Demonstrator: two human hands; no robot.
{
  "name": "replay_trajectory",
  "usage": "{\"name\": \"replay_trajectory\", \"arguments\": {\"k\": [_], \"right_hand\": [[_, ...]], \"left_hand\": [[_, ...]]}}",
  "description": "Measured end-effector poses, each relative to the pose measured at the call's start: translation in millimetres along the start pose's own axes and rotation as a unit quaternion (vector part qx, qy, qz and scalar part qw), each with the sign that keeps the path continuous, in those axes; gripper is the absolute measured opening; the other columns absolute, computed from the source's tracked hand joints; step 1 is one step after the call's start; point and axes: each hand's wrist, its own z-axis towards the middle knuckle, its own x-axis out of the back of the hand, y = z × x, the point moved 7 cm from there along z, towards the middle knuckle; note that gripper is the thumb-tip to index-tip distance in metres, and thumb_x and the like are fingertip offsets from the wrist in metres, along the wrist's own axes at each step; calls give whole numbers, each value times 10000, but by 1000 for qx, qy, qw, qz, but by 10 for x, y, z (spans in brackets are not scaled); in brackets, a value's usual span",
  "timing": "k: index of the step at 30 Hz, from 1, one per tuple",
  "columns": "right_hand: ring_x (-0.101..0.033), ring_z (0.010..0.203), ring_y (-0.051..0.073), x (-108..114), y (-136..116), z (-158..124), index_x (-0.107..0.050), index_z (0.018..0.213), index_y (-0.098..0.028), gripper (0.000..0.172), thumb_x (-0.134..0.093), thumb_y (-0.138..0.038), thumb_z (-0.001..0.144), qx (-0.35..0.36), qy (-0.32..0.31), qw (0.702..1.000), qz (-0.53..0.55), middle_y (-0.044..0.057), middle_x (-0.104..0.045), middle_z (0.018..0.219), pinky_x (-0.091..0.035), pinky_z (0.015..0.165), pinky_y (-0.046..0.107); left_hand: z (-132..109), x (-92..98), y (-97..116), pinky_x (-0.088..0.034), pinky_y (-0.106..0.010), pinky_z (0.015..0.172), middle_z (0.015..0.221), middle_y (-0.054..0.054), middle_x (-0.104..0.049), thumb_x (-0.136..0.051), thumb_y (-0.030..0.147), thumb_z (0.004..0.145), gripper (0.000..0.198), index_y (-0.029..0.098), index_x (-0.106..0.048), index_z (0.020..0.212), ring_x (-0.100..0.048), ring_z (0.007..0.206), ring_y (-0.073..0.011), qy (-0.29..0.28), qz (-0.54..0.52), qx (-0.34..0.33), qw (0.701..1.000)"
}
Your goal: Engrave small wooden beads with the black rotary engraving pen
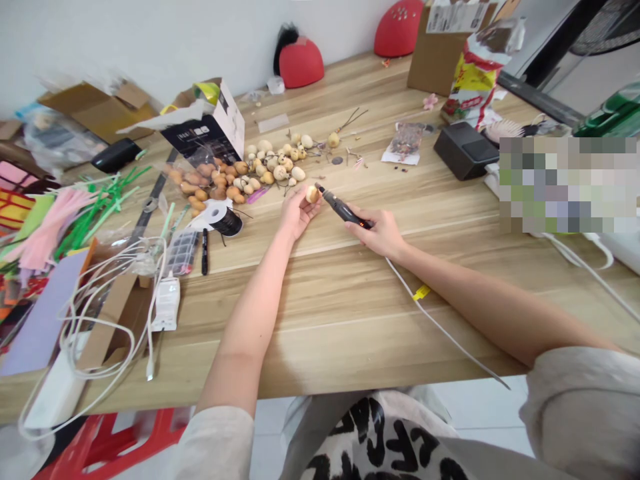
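Note:
My left hand (299, 215) is closed around a small pale gourd (313, 194), gripping it by the fingertips. In my right hand (379, 233) is a black handheld rotary tool (345, 212) with a small orange light; its tip points at the gourd, and I cannot tell if they touch. A white cable (435, 320) with a yellow tag trails from the tool toward the table's front edge. Beyond my left hand lies a heap of pale gourds (280, 163), some with dark marks, beside brown gourds (220, 180) partly in a clear bag.
Left of my arm are a spool of black cord (227, 220), a black marker (205, 252), a coiled white cable (133, 333) and pipe cleaners (60, 220). A black box (467, 150), a bead packet (405, 142) and a cardboard box (433, 57) stand to the right.

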Motion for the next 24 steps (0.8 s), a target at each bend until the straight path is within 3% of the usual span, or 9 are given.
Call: {"name": "replay_trajectory", "arguments": {"k": [5, 10, 19, 24], "right_hand": [[-719, 703, 215, -4, -2, -1, -742, 1225, -115, 468, -633, -299, 809, 3, -3, 1000, 3, 103, -754, 1167, -557, 629, 287], [-723, 760, 216, -11, -4, -3, -755, 1207, -129, 450, -647, -296, 803, 21, 0, 1000, -12, 82, -771, 1125, -553, 682, 272], [-703, 697, 190, 1, -2, -5, -733, 1246, -139, 467, -645, -288, 812, 9, 7, 1000, -13, 67, -776, 1112, -552, 674, 275], [-724, 778, 219, -4, -20, -3, -746, 1222, -124, 448, -640, -284, 817, 20, 2, 1000, -19, 87, -783, 1089, -553, 722, 282]], "left_hand": [[-9, 10, 2, -566, -206, 722, 753, 16, -717, -726, 373, 831, 257, 212, -629, 1006, -704, 666, -95, 7, -2, -1, 1000], [-20, -7, 14, -577, -218, 769, 768, 15, -727, -714, 320, 841, 217, 204, -622, 1000, -710, 685, -92, -5, -8, -7, 1000], [-27, -5, 21, -577, -258, 835, 775, 0, -729, -685, 290, 860, 143, 195, -622, 947, -724, 747, -114, -1, 3, -7, 1000], [-26, -3, 22, -581, -253, 828, 774, 0, -731, -687, 276, 857, 128, 192, -619, 926, -721, 740, -112, -3, -1, -10, 1000]]}}
